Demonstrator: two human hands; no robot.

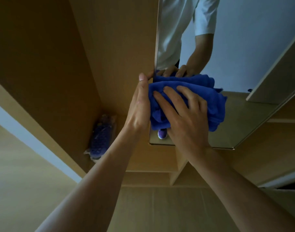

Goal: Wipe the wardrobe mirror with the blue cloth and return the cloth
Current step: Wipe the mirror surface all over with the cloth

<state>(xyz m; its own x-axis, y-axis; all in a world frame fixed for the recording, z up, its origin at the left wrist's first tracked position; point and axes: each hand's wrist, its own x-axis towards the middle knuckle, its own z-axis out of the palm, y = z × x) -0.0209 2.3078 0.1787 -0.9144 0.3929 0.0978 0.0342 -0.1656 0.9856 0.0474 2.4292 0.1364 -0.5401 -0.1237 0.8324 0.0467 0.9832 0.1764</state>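
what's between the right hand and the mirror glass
The blue cloth, bunched up. In the head view the right hand lies flat on it, fingers spread, pressing it against the mirror; no bare gap shows under the palm.

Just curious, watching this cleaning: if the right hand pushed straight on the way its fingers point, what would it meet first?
The right hand already lies spread on the blue cloth, so the cloth comes first, with the wardrobe mirror apparently directly behind it; depth is hard to judge.

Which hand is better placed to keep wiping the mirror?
Right. The right hand lies flat on the bunched blue cloth, pressing it to the wardrobe mirror. The left hand only touches the cloth's side at the mirror's edge.
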